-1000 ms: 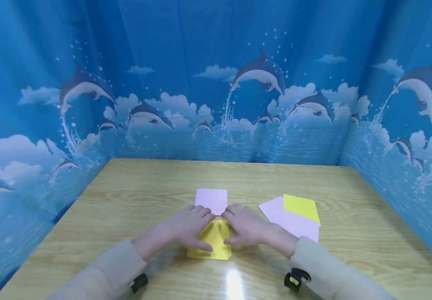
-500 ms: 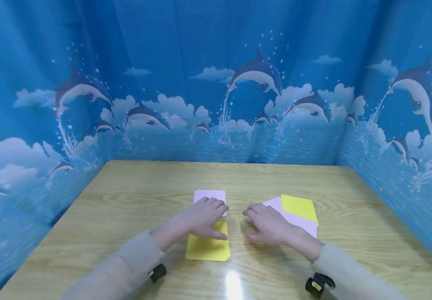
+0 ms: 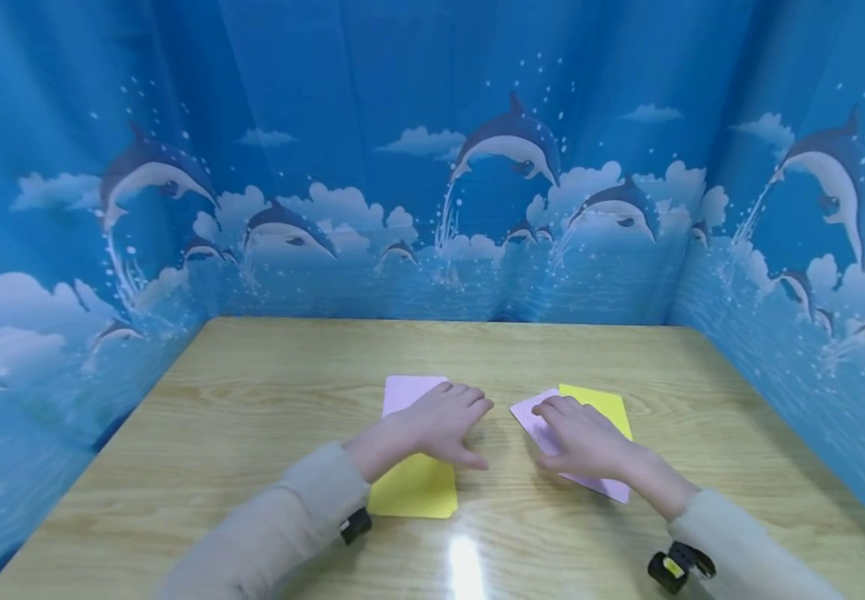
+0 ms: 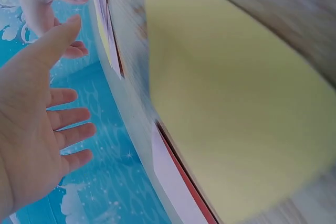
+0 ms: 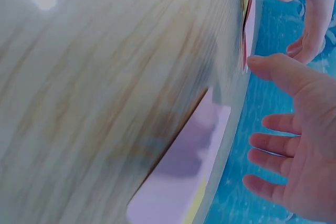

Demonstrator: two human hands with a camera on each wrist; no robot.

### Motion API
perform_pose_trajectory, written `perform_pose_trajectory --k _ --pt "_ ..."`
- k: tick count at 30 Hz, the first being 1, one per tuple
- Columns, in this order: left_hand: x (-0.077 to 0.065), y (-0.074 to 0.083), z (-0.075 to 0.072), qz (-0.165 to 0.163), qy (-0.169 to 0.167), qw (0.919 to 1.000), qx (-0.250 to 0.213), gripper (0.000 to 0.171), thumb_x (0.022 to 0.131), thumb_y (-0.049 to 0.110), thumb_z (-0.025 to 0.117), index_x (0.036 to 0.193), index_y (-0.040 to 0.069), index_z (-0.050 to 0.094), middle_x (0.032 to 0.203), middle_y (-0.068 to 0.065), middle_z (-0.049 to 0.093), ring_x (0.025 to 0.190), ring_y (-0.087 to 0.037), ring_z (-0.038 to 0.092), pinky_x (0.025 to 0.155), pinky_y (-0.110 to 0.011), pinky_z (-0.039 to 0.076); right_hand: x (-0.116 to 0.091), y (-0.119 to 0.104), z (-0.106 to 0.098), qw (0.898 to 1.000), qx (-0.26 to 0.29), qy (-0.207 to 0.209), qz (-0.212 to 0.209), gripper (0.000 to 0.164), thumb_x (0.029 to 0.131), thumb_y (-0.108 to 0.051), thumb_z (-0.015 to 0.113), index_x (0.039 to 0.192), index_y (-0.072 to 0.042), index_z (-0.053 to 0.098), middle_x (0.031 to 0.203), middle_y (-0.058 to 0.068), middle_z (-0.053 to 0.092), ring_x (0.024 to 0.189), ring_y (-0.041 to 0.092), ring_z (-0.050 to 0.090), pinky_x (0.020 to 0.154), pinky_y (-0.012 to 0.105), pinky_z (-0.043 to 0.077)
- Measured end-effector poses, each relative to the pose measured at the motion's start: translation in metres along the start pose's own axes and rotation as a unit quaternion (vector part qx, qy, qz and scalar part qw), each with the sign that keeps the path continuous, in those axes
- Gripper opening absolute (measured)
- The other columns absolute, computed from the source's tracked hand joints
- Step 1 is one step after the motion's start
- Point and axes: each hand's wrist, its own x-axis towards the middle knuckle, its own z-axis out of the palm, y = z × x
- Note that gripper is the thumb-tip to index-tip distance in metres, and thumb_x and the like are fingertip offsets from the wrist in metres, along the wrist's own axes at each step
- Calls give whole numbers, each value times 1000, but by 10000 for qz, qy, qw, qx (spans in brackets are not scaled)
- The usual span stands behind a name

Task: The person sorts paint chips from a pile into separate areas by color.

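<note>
In the head view a square yellow card lies at the table's middle, with a square pink card just behind it. My left hand hovers over the gap between them and hides part of both, holding nothing. To the right, overlapping pink cards and a yellow card form a loose heap. My right hand is over that heap, its fingers relaxed and spread. The right wrist view shows its shadow on the pink card, with the hand apart from it.
The wood-grain table is bounded by a blue dolphin-print curtain at the back and sides. A dark device is strapped at each wrist. Red shows beneath the pink card in the left wrist view.
Both hands started together over the middle yellow card, then parted. My right hand has moved right to the heap; the left has followed slightly rightward. The heap's near pink card appears turned.
</note>
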Motion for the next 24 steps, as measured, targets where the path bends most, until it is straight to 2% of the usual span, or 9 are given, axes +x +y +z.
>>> perform_pose_trajectory --k 8,16,24 --pt "24 14 -9 45 -137 9999 -51 83 79 68 56 139 13 41 134 -2 47 123 -20 43 102 -37 35 -15 20 -3 9994 130 -163 266 67 71 -38 77 119 4 55 113 15 57 102 33 53 84 48 45" --pt "47 26 -8 159 -193 9997 78 83 78 69 56 139 14 41 135 0 47 124 -18 42 103 -34 34 -27 35 -2 9985 95 -206 494 70 70 -38 78 119 6 54 114 18 57 103 36 53 84 51 46" --pt "68 40 -3 213 -343 9992 77 84 78 69 55 140 15 39 138 1 44 128 -17 40 106 -34 31 -38 46 -2 9985 -44 -295 458 79 63 -45 80 116 8 54 110 20 57 98 35 55 83 49 48"
